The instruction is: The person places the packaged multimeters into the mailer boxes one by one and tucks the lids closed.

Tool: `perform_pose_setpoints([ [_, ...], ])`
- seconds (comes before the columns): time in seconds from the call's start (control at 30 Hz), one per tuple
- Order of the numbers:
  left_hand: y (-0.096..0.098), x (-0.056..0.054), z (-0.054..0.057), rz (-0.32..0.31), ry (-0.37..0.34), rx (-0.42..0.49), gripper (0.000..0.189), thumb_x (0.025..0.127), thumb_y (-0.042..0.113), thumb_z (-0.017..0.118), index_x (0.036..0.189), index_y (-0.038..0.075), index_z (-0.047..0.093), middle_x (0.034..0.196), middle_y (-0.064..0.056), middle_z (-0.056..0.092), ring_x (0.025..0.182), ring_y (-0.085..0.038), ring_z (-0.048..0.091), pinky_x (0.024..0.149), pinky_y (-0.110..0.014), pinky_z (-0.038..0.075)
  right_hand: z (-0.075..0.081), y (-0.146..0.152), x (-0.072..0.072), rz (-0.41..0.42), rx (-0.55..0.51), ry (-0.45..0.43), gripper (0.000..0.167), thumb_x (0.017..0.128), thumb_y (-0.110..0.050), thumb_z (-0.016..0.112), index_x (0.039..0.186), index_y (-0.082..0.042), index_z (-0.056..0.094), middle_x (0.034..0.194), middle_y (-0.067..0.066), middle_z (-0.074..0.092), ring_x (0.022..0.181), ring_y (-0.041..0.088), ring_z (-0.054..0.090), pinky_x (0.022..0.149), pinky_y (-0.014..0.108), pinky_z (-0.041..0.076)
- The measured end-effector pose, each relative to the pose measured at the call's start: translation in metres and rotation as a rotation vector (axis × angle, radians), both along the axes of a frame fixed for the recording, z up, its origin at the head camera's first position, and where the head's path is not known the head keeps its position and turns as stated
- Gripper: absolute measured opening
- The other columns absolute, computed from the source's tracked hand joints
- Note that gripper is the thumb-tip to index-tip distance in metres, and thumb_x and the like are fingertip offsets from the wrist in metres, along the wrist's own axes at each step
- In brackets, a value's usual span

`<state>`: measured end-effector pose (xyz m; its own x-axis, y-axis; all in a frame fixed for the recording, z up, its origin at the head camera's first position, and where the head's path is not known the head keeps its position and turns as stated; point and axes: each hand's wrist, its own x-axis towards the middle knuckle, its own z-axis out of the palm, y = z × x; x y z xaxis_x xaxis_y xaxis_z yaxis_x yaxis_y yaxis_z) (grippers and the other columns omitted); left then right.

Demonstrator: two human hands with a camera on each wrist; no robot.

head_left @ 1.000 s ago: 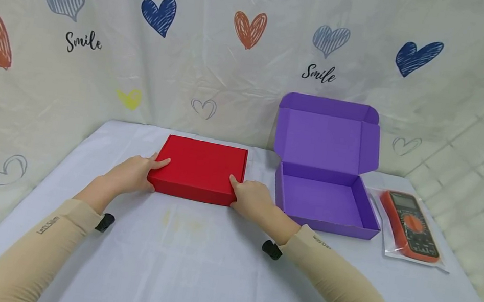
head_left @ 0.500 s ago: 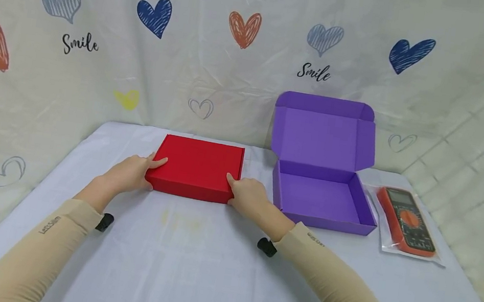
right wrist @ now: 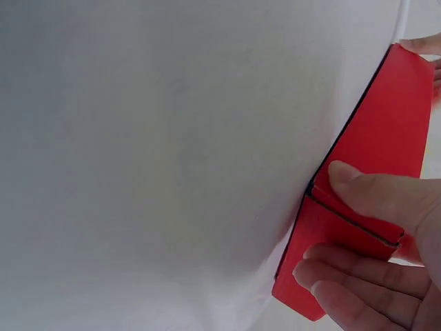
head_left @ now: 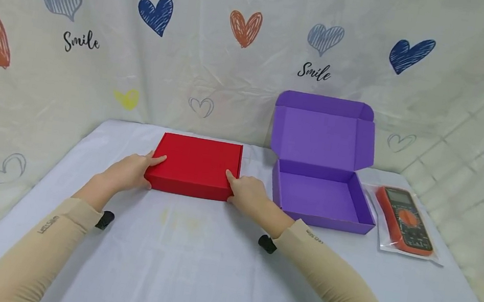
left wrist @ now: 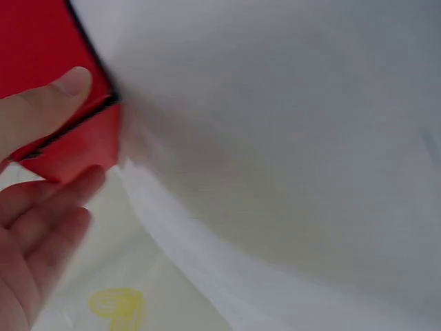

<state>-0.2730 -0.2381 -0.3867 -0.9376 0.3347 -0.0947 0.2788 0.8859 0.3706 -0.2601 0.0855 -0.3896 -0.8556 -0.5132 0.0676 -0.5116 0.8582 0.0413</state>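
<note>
A closed red cardboard box (head_left: 195,165) lies on the white-covered table, left of centre at the back. My left hand (head_left: 127,171) grips its front left corner. In the left wrist view the thumb (left wrist: 58,103) presses a red face and the other fingers reach to the short side. My right hand (head_left: 249,196) holds the opposite front corner. In the right wrist view that thumb (right wrist: 365,189) sits near an edge, with the remaining fingers along the end. One finger of each hand overlaps the top of the box in the head view.
A purple cardboard box (head_left: 329,223) stands to the right with its lid raised; its inside shows bare. Beside it lies an orange and black multimeter (head_left: 406,220) in a clear plastic bag (head_left: 433,259). A curtain with printed hearts hangs behind the table.
The head view has shifted slightly, moving everything a little leftward in the picture. Both hands keep the same hold on the red box.
</note>
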Motion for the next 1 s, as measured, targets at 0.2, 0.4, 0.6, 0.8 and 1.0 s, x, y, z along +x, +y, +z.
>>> perform_pose_setpoints([
  [0.2, -0.001, 0.001, 0.017, -0.003, -0.118, -0.017, 0.085, 0.089, 0.021, 0.080, 0.159, 0.006, 0.034, 0.148, -0.032, 0.045, 0.129, -0.048, 0.047, 0.098, -0.058, 0.050, 0.007, 0.006, 0.001, -0.022, -0.055, -0.137, 0.068, 0.093, -0.026, 0.078, 0.154, -0.013, 0.049, 0.107, 0.010, 0.073, 0.095, 0.022, 0.070, 0.068, 0.030, 0.055],
  [0.4, 0.005, -0.003, 0.039, -0.030, -0.156, -0.037, 0.070, 0.095, 0.030, 0.073, 0.155, 0.005, 0.044, 0.146, -0.027, 0.051, 0.133, -0.047, 0.045, 0.104, -0.063, 0.043, 0.024, 0.038, 0.000, 0.059, -0.171, -0.123, 0.048, 0.096, -0.020, 0.073, 0.143, -0.013, 0.062, 0.112, 0.007, 0.075, 0.094, 0.020, 0.071, 0.062, 0.025, 0.053],
  [0.6, 0.019, -0.006, 0.059, -0.033, 0.000, 0.146, 0.052, 0.100, 0.024, 0.067, 0.146, 0.004, 0.056, 0.131, -0.019, 0.065, 0.121, -0.038, 0.059, 0.099, -0.057, 0.049, 0.046, 0.092, 0.000, 0.206, -0.365, 0.110, 0.043, 0.093, -0.007, 0.074, 0.135, -0.007, 0.068, 0.105, 0.010, 0.075, 0.083, 0.024, 0.070, 0.059, 0.031, 0.053],
  [0.8, 0.045, -0.009, 0.078, -0.014, 0.177, 0.328, 0.046, 0.103, 0.025, 0.063, 0.146, 0.009, 0.058, 0.135, -0.015, 0.064, 0.123, -0.037, 0.058, 0.102, -0.056, 0.047, 0.066, 0.139, -0.002, 0.247, -0.474, 0.309, 0.054, 0.090, 0.003, 0.073, 0.142, -0.010, 0.062, 0.108, 0.012, 0.073, 0.086, 0.029, 0.070, 0.057, 0.035, 0.050],
  [1.0, 0.092, -0.015, 0.078, -0.075, 0.369, 0.492, 0.036, 0.101, 0.018, 0.066, 0.135, 0.006, 0.066, 0.123, -0.013, 0.071, 0.115, -0.031, 0.065, 0.099, -0.049, 0.052, 0.078, 0.177, 0.000, 0.202, -0.503, 0.461, 0.058, 0.089, 0.006, 0.072, 0.143, -0.010, 0.061, 0.115, 0.012, 0.072, 0.095, 0.031, 0.069, 0.058, 0.041, 0.048],
])
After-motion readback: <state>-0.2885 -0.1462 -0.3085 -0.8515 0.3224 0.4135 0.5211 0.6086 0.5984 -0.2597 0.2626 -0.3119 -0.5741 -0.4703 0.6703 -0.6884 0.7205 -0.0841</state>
